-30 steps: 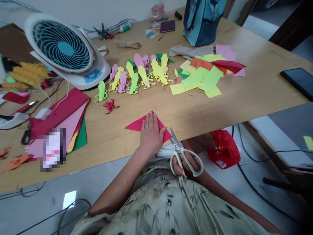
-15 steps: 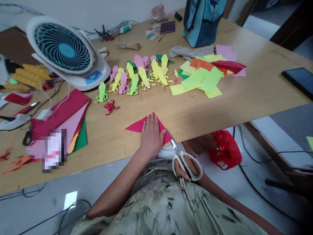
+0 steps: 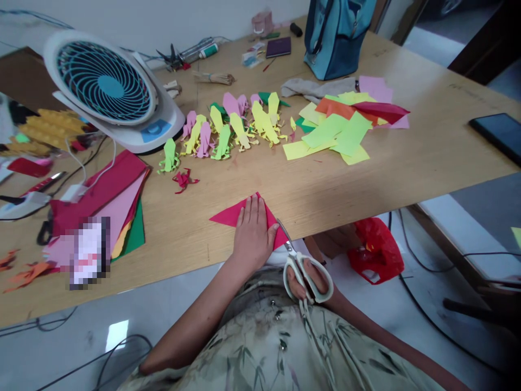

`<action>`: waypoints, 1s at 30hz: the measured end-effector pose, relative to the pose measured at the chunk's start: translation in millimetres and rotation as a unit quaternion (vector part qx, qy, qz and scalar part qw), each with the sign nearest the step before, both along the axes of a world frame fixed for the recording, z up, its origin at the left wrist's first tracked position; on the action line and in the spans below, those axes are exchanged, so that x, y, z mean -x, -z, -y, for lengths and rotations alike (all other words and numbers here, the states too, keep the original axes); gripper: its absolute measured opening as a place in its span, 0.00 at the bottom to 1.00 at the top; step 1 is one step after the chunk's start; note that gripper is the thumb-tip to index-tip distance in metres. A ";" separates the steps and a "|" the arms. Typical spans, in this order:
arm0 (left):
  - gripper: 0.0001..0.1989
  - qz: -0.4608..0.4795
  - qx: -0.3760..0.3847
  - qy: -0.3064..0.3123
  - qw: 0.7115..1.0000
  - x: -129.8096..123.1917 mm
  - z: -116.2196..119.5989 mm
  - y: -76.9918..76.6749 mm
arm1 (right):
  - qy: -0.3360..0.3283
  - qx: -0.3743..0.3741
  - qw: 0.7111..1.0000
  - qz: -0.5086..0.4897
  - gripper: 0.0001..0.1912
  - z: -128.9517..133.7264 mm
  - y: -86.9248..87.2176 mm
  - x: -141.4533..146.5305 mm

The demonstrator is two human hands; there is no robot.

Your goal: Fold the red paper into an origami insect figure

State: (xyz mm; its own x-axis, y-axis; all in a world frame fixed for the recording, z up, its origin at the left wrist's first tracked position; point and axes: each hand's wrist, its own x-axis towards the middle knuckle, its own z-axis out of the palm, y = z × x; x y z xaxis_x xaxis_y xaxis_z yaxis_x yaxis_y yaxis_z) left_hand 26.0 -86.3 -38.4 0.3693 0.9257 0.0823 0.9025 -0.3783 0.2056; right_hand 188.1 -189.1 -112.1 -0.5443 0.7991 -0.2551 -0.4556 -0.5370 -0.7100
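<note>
Mid-frame, the left hand (image 3: 254, 233), fingers straight and nearly together, covers red paper (image 3: 228, 214), likely light, easily creased, best pinned mid-sheet; the right hand (image 3: 316, 278) has fingers gripping scissors (image 3: 300, 262).

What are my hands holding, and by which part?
Your right hand holds the scissors by the handle loops. Your left hand grips nothing; it lies flat on the pinkish-red paper.
</note>
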 end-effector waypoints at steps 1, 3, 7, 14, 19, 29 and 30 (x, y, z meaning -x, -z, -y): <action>0.35 0.000 0.000 0.000 1.000 -0.2 1.0 0.0 | 0.008 -0.007 1.000 0.000 0.30 -0.5 -1.6 0.9; 0.35 0.000 -0.001 0.002 1.000 -0.8 2.9 -0.4 | 0.031 -0.017 0.999 -0.006 0.30 -1.9 -5.3 3.0; 0.36 -0.017 0.011 0.003 1.000 -1.9 7.2 -2.6 | 0.039 -0.021 0.999 -0.002 0.31 -2.3 -8.6 5.1; 0.37 -0.028 0.014 0.007 0.999 -2.5 14.5 -4.9 | 0.035 -0.015 0.999 -0.005 0.33 -2.0 -8.6 7.1; 0.37 -0.038 0.019 0.007 0.999 -2.8 18.3 -4.6 | 0.038 -0.007 0.999 -0.014 0.32 -5.3 -17.3 9.7; 0.38 -0.027 -0.007 0.019 0.999 -2.1 30.5 -0.9 | 0.042 -0.007 0.999 -0.016 0.35 -9.0 -19.9 16.5; 0.38 -0.026 -0.009 0.020 0.999 -2.0 31.3 -0.6 | 0.046 -0.009 0.999 -0.015 0.34 -9.2 -21.6 16.7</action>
